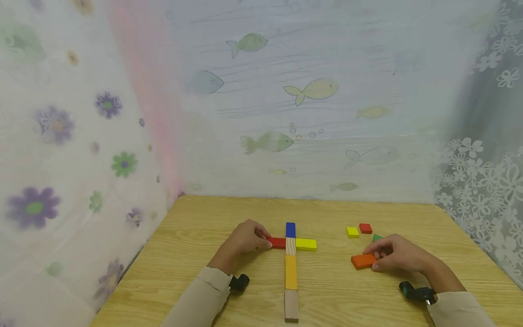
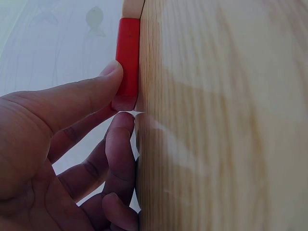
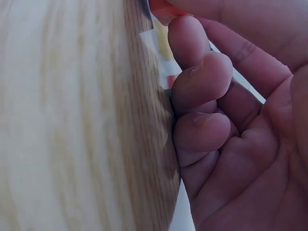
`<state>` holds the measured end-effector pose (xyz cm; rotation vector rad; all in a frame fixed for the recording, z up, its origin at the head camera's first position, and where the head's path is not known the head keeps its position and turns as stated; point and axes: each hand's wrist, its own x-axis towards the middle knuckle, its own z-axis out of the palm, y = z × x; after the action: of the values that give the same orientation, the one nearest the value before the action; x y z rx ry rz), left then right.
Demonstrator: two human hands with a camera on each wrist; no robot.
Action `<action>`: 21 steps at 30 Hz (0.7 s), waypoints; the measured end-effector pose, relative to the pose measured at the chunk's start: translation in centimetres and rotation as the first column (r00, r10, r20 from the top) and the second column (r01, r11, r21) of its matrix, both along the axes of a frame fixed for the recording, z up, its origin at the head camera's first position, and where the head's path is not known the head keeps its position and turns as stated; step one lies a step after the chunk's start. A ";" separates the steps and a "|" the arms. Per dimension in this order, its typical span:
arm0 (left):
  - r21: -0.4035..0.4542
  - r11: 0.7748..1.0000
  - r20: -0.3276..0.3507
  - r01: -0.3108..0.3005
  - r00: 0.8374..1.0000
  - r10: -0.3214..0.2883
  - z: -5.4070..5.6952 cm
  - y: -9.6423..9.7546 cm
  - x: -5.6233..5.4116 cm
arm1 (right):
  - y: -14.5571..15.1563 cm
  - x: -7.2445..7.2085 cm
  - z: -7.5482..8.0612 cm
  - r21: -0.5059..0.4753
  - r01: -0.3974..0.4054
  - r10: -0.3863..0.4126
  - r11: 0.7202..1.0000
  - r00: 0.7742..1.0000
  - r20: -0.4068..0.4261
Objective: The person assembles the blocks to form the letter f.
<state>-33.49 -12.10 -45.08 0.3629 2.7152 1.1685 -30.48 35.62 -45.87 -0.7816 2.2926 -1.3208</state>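
My left hand (image 1: 246, 238) pinches the outer end of a red block (image 1: 278, 243) between thumb and finger. That block's inner end meets a plain wooden block (image 1: 290, 246), and a yellow block (image 1: 306, 245) lies on the opposite side. Above the plain block is a blue block (image 1: 290, 230); below it run a yellow-orange block (image 1: 291, 271) and a pale wooden block (image 1: 291, 305), together forming a cross shape. To the right, my right hand (image 1: 402, 255) pinches an orange block (image 1: 362, 261) by its right end, low over the table. Its other fingers curl loosely in the right wrist view.
Behind the right hand lie a small yellow block (image 1: 352, 232), a small red block (image 1: 365, 228) and a partly hidden green block (image 1: 377, 237). The wooden table (image 1: 229, 209) ends at a fish-printed curtain (image 1: 310, 150). A flowered curtain (image 1: 81, 172) hangs along the left.
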 end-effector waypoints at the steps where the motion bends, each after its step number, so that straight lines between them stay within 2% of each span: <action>1: -0.002 1.000 0.000 -0.002 1.000 0.002 0.0 0.0 0.0 | 0.0 0.0 0.0 0.004 0.006 -0.006 1.000 1.000 -0.002; 9: -0.007 1.000 -0.004 0.020 1.000 -0.020 -0.3 -0.1 -0.1 | -0.2 0.2 -0.1 -0.010 0.004 -0.004 1.000 1.000 -0.017; 17: -0.006 1.000 0.007 0.002 1.000 -0.002 -0.2 -0.2 -0.1 | -1.1 0.3 0.7 0.087 0.088 -0.079 0.992 0.991 -0.105; 21: -0.008 1.000 0.013 0.011 1.000 -0.011 0.0 -0.1 -0.1 | -1.7 0.4 0.9 0.129 0.137 -0.118 0.982 0.982 -0.148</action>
<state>-33.55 -12.18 -45.04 0.3671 2.7035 1.1522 -30.13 33.93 -44.92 -0.7111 2.5522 -1.1772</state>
